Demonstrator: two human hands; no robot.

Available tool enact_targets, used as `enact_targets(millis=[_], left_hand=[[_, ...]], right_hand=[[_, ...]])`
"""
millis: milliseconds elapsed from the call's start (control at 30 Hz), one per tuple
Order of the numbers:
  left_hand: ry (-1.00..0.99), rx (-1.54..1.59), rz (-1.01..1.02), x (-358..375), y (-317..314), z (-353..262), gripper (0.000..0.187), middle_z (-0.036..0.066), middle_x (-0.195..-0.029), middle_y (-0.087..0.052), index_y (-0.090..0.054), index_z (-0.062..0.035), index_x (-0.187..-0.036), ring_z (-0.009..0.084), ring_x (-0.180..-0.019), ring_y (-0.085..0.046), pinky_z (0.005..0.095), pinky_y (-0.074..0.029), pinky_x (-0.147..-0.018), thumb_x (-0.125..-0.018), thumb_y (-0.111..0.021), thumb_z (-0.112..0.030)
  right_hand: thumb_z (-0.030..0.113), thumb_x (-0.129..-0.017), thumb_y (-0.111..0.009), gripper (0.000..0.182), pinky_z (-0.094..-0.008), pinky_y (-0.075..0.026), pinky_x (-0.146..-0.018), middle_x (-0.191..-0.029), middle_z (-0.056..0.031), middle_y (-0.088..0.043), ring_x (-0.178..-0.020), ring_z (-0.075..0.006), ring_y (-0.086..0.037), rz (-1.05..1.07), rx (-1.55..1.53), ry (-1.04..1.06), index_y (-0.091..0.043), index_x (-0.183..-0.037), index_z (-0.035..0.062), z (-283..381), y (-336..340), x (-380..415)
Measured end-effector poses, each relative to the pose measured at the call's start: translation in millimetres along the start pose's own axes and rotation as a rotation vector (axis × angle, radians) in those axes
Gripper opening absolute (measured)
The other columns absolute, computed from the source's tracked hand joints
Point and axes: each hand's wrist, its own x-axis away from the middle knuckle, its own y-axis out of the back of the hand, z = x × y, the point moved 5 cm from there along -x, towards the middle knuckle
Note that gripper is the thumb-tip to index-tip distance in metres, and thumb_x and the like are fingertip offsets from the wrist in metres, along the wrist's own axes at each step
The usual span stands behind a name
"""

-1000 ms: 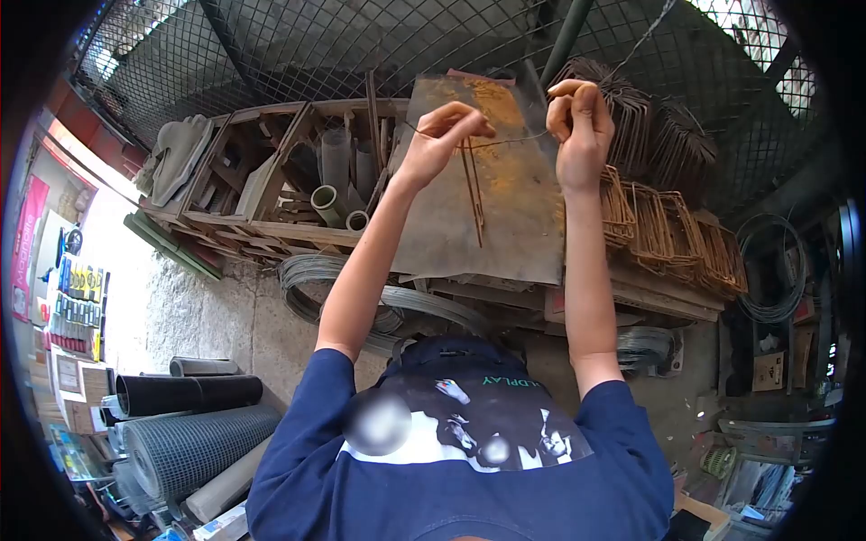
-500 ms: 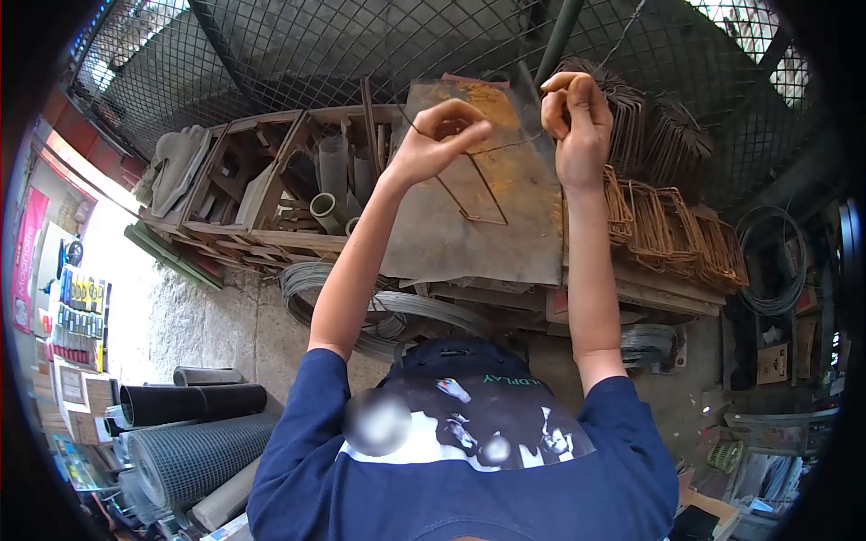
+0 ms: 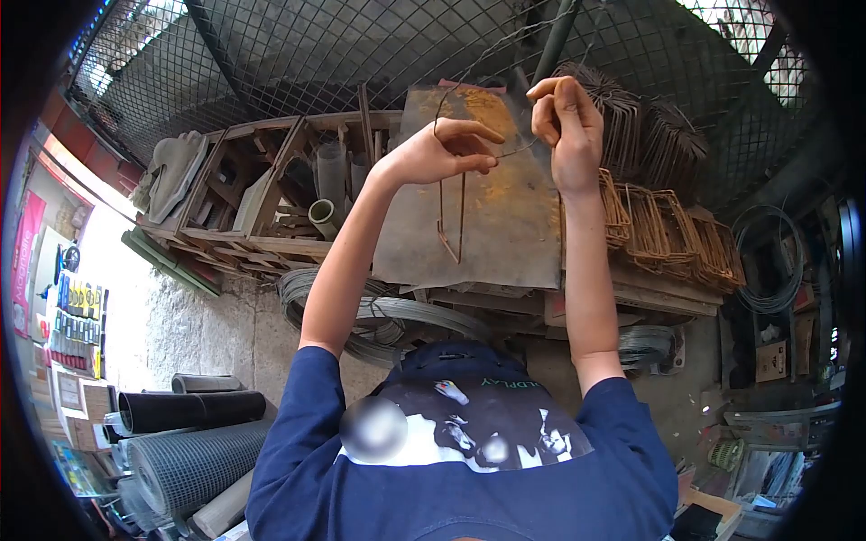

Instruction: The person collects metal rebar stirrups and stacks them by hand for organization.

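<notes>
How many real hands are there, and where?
2: the left hand, just above the hanging metal frame, and the right hand, farther right, pinching thin wire. Nobody else's hands show.

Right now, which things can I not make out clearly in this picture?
Head view:
Rusty rod stirrup: upper end hidden by the left hand.
Thin wire: gripped part hidden in the right hand.
Grey wire coil: part hidden by the left forearm.
T-shirt print: one part blurred.
</notes>
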Motion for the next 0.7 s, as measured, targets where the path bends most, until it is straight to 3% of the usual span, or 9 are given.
enact_targets(millis=[267,367,433,467,500,567,600,700], left_hand=[[0.082,-0.009,0.016,-3,-4,1,0.022,0.006,-0.083,-0.068,-0.065,-0.0004,-0.101,0.0103,-0.081,-0.064,0.0244,-0.050,-0.078,-0.089,-0.060,-0.018],[0.063,0.149,-0.132,-7,0,8,0.022,0.006,-0.084,-0.067,-0.064,0.0003,-0.103,0.0105,-0.085,-0.064,0.0241,-0.049,-0.078,-0.092,-0.054,-0.017],[-0.201,0.277,-0.301,-9,6,-4,0.022,0.005,-0.085,-0.066,-0.061,0.0008,-0.104,0.0094,-0.082,-0.062,0.0226,-0.048,-0.077,-0.094,-0.050,-0.016],[-0.207,0.234,-0.416,-5,7,-6,0.018,0.001,-0.078,-0.060,-0.058,-0.0008,-0.100,0.0053,-0.069,-0.055,0.0190,-0.044,-0.065,-0.094,-0.051,-0.016],[-0.217,0.237,-0.409,-4,6,-11,0.018,0.001,-0.078,-0.060,-0.058,-0.0008,-0.100,0.0053,-0.069,-0.055,0.0190,-0.044,-0.065,-0.094,-0.051,-0.016],[-0.185,0.341,-0.566,0,16,-12,0.014,-0.004,-0.067,-0.047,-0.056,-0.0025,-0.093,0.0024,-0.058,-0.040,0.0174,-0.033,-0.053,-0.094,-0.051,-0.015],[-0.262,0.434,-0.514,-2,19,-19,0.014,-0.006,-0.063,-0.037,-0.054,-0.0045,-0.088,0.0018,-0.054,-0.031,0.0190,-0.024,-0.047,-0.095,-0.050,-0.016],[-0.309,0.370,-0.488,-4,24,-43,0.035,-0.007,-0.056,-0.033,-0.042,-0.0087,-0.067,0.0018,-0.049,-0.025,0.0207,-0.018,-0.043,-0.097,-0.046,-0.026]], right_hand=[[0.033,-0.099,-0.037,0.040,-0.0190,-0.023,-0.047,-0.054,0.0048,-0.038,-0.049,-0.0025,-0.030,0.000,0.000,-0.113,-0.058,-0.086,0.0013,3,1,1],[0.033,-0.099,-0.037,0.040,-0.0186,-0.023,-0.048,-0.055,0.0051,-0.039,-0.051,-0.0023,-0.031,-0.008,0.011,-0.099,-0.058,-0.087,0.0015,4,-1,-1],[0.033,-0.099,-0.037,0.039,-0.0191,-0.023,-0.048,-0.057,0.0039,-0.040,-0.051,-0.0030,-0.030,0.029,0.040,-0.103,-0.058,-0.089,0.0018,4,-1,-2],[0.032,-0.099,-0.038,0.038,-0.0193,-0.023,-0.048,-0.057,0.0041,-0.039,-0.051,-0.0031,-0.030,0.021,0.073,-0.118,-0.058,-0.087,0.0016,2,1,0],[0.032,-0.099,-0.038,0.038,-0.0193,-0.023,-0.048,-0.057,0.0041,-0.039,-0.051,-0.0031,-0.030,0.017,0.082,-0.111,-0.058,-0.087,0.0016,1,3,1],[0.032,-0.099,-0.038,0.038,-0.0195,-0.023,-0.048,-0.057,0.0044,-0.039,-0.052,-0.0031,-0.030,0.008,0.126,-0.159,-0.058,-0.087,0.0017,-4,8,3],[0.031,-0.099,-0.038,0.038,-0.0196,-0.023,-0.048,-0.057,0.0047,-0.039,-0.052,-0.0031,-0.030,0.002,0.135,-0.186,-0.058,-0.087,0.0018,-5,9,4],[0.031,-0.099,-0.037,0.037,-0.0194,-0.023,-0.048,-0.058,0.0048,-0.039,-0.052,-0.0030,-0.031,0.022,0.200,-0.209,-0.058,-0.087,0.0024,-7,9,5]])
